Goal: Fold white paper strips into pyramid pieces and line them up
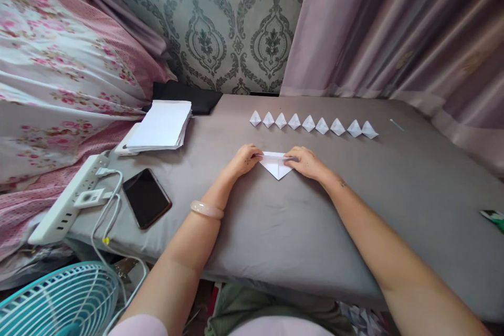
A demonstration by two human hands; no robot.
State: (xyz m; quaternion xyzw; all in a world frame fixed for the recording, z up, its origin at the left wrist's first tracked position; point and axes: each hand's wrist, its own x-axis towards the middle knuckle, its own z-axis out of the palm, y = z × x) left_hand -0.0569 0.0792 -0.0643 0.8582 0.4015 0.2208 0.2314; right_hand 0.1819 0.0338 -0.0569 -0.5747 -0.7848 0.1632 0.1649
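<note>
A sheet of white paper [277, 167], folded to a triangle with its point toward me and a folded strip along the far edge, lies on the grey cloth of the table [252, 231]. My left hand [247, 158] pinches its left corner. At the right corner, my right hand [307, 161] grips the paper between thumb and fingers. Beyond both hands runs a row of several small folded paper shapes [309, 123], each with a pointed top. A pale bangle [207, 209] circles my left wrist.
A stack of white paper [161, 123] sits at the back left beside a black folded item [189, 95]. Nearer are a phone [146, 198], a white power strip [71, 197] with cables, and a turquoise fan [66, 299]. A thin white stick [397, 125] lies far right.
</note>
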